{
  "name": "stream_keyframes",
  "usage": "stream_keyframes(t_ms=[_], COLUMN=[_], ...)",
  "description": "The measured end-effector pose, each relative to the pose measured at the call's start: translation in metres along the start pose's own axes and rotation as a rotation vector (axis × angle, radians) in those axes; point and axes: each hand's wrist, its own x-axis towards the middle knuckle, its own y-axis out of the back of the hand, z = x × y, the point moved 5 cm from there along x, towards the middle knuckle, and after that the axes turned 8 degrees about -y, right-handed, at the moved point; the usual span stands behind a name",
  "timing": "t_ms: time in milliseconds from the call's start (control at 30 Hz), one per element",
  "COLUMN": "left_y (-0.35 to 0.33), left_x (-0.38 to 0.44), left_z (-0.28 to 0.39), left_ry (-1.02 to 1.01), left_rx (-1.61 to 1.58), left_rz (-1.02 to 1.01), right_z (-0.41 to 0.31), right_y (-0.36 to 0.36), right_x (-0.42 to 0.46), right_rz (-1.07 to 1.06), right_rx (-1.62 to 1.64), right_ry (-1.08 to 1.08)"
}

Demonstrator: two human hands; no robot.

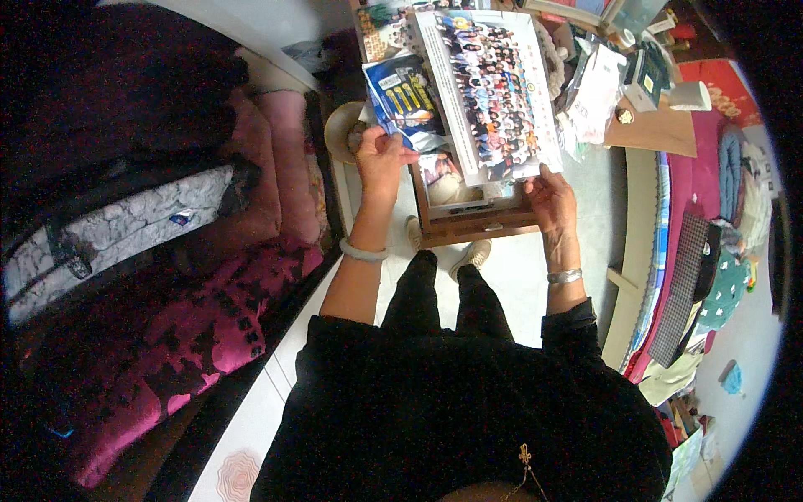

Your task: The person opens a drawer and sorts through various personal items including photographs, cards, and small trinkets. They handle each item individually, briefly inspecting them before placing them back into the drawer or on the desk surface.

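A large printed group photo [502, 94] with several rows of people is tilted above an open wooden drawer [483, 233]. Its lower right corner is pinched in my right hand [553, 197]. My left hand [379, 160] grips the lower edge of a dark blue plastic packet [404, 94] with yellow printing, which lies against the photo's left side. Below them, a smaller picture [442, 172] and a pale rounded object [448, 191] show inside the drawer. The photo and packet hide the rest of the drawer's contents.
On the right of the desk are a clear plastic bag [593, 94], a dark green box [646, 75] and a white cup [690, 96]. A round bin [342, 135] stands left of the drawer. A bed with folded clothes [684, 282] is at right, a pink-covered couch [207, 339] at left.
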Motion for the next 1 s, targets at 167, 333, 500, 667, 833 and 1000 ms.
stream_keyframes(t_ms=[167, 333, 500, 667, 833, 1000], left_y=[-0.004, -0.008, 0.000, 0.039, 0.044, -0.010], left_x=[0.023, 0.038, 0.026, 0.026, 0.015, -0.016], left_z=[0.004, 0.001, 0.020, 0.020, 0.021, 0.040], left_ry=[0.178, 0.131, 0.104, 0.100, 0.228, 0.621], left_rx=[0.018, 0.144, 0.009, -0.447, -0.683, -1.376], left_rz=[0.061, -0.005, 0.031, 0.032, -0.017, -0.203], right_z=[0.004, 0.010, 0.011, 0.005, 0.013, 0.011], right_y=[0.003, -0.004, -0.004, -0.010, 0.001, 0.001], right_x=[0.003, 0.006, 0.010, 0.004, 0.014, -0.004], right_rz=[0.073, 0.020, -0.068, -0.002, -0.008, -0.030], right_rx=[0.044, 0.065, -0.029, -0.039, -0.057, -0.246], right_ry=[-0.015, -0.060, -0.093, -0.076, -0.125, -0.197])
